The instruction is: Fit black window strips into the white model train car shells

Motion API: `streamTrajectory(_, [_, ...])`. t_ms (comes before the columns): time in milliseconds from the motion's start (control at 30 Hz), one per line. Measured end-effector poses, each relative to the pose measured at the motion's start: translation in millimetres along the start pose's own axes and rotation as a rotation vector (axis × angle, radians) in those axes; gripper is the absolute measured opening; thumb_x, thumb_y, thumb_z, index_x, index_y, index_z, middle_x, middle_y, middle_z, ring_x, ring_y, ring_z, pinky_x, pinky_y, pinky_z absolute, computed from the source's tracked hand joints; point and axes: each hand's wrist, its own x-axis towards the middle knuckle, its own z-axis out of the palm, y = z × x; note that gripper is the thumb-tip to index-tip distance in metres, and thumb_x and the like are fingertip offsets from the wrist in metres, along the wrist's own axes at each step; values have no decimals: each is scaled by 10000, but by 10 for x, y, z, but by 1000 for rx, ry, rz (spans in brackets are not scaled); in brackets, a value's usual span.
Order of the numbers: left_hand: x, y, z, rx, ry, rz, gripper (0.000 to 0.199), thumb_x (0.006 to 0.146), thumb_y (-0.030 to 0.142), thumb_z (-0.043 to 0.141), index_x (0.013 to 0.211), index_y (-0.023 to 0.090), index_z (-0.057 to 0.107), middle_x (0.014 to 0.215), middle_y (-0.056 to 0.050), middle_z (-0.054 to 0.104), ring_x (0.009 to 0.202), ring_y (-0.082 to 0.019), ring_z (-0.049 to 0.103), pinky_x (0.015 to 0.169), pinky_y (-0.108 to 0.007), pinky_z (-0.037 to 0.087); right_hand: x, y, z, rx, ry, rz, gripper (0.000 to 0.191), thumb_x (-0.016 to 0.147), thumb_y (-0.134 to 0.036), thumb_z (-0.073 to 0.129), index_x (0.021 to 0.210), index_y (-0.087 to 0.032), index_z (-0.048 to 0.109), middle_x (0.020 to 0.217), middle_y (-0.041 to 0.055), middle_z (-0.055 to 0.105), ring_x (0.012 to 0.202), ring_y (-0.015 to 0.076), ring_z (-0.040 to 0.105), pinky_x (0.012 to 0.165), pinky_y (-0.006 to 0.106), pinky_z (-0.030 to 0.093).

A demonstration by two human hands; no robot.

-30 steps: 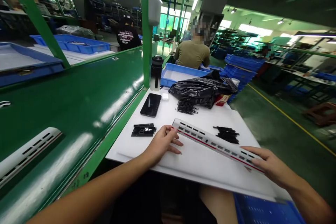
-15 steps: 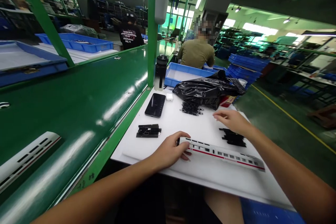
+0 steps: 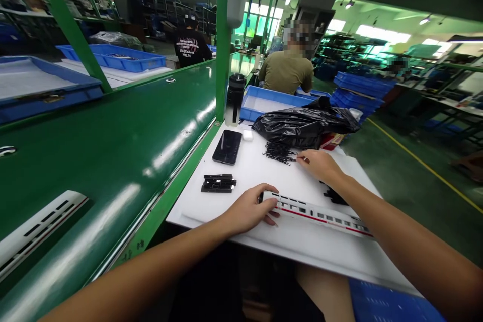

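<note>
My left hand [image 3: 253, 210] grips the left end of a white toy train car [image 3: 320, 216] with a red stripe, which lies on the white work board [image 3: 234, 211]. My right hand [image 3: 319, 163] reaches to the right edge of a pile of thin black parts [image 3: 278, 152]; its thumb and fingertips are pinched together, and whatever may be between them is too small to tell. Flat black parts [image 3: 219, 183] lie at the left of the board. More black pieces [image 3: 334, 196] are partly hidden under my right forearm.
A phone [image 3: 227, 147], a white earphone case [image 3: 247, 135], a bottle [image 3: 234, 100] and a black plastic bag [image 3: 298, 125] stand or lie farther back. Left of the board runs a green belt [image 3: 113, 161] carrying another white train shell [image 3: 41, 229]. Two people sit beyond.
My right hand has moved left, from above the right-hand black pieces to the thin black parts. My left hand still holds the train car. The whole view has shifted slightly.
</note>
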Motion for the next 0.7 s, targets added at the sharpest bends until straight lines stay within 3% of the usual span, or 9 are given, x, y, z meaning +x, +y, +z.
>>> streamTrajectory(167, [9, -30, -3, 19, -9, 19, 290, 922, 323, 586, 1172, 180, 556, 988, -108, 666, 869, -247, 747, 642, -306, 633, 4, 28, 35, 45, -19, 24, 287, 887, -356, 568, 1051, -211, 753, 1031, 68, 745, 862, 223, 672, 757, 306, 489])
streamTrajectory(333, [14, -47, -7, 6, -28, 42, 299, 912, 328, 602, 1165, 176, 553, 1022, -117, 659, 908, -258, 735, 662, -334, 639, 73, -14, 4, 117, -26, 7, 228, 872, -277, 572, 951, -225, 779, 1030, 49, 754, 920, 219, 674, 824, 308, 490])
streamTrajectory(467, [0, -35, -1, 7, -8, 38, 294, 914, 323, 602, 1159, 167, 556, 1000, -108, 658, 833, -224, 737, 680, -333, 633, 66, -84, -80, 195, 19, 65, 206, 857, -263, 578, 906, -208, 771, 966, 56, 767, 863, 233, 690, 776, 331, 511])
streamTrajectory(567, [-4, -46, -2, 5, 10, 32, 291, 926, 333, 589, 1168, 172, 564, 1009, -92, 656, 796, -194, 730, 765, -356, 622, -53, -194, -191, 299, 56, 132, 205, 873, -305, 578, 892, -187, 745, 808, 55, 762, 714, 211, 699, 664, 314, 534])
streamTrajectory(700, [9, -73, -13, -35, 7, 80, 274, 940, 373, 560, 1126, 180, 616, 1088, -86, 610, 1010, -235, 668, 847, -375, 608, -491, -495, -432, 463, 97, 156, 267, 906, -418, 581, 939, -188, 712, 803, 47, 758, 701, 177, 716, 637, 268, 566])
